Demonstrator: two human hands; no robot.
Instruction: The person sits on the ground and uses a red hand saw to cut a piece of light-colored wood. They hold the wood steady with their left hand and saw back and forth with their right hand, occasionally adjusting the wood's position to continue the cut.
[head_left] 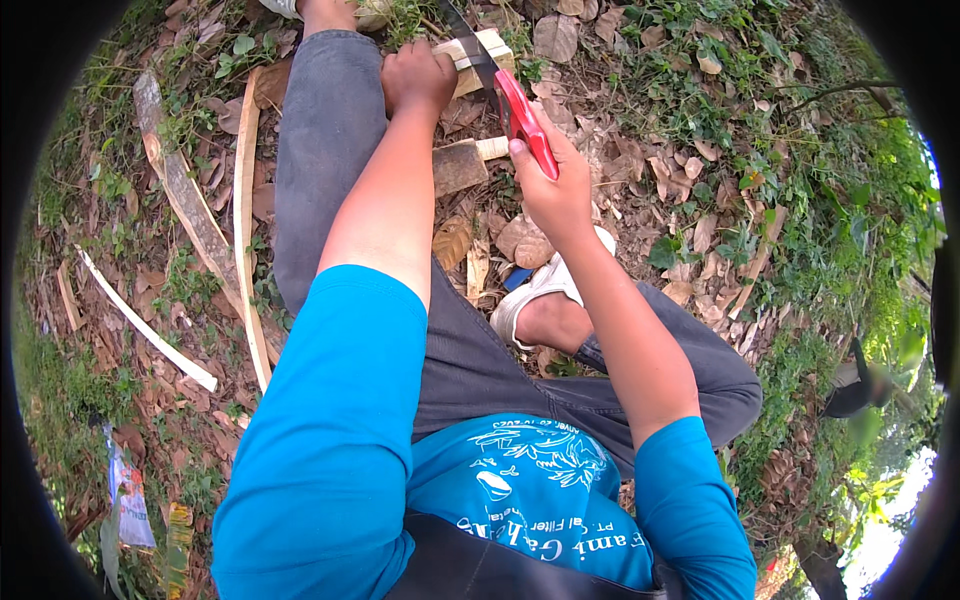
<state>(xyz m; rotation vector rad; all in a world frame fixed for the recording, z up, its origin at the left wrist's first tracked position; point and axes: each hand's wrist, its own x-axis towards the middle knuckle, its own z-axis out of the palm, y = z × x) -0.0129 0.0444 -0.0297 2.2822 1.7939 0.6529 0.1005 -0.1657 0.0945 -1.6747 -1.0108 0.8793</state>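
Observation:
My right hand (558,190) is closed round the red handle (522,115) of a hand saw. The saw's dark blade (474,42) runs up and to the left, lying across a pale piece of wood (490,52). My left hand (415,78) is closed on the left end of that wood, beside the blade, with its fingertips partly hidden. Just below the cut piece, a short brown wooden block (458,168) with a paler, narrower end lies on the leaves.
Long wood strips (243,200) and a bark-covered branch (180,185) lie left of my leg. A curved pale strip (150,320) is farther left, above a plastic bag (130,490). Dry leaves and green plants cover the ground. A small blue object (517,278) lies by my shoe (540,290).

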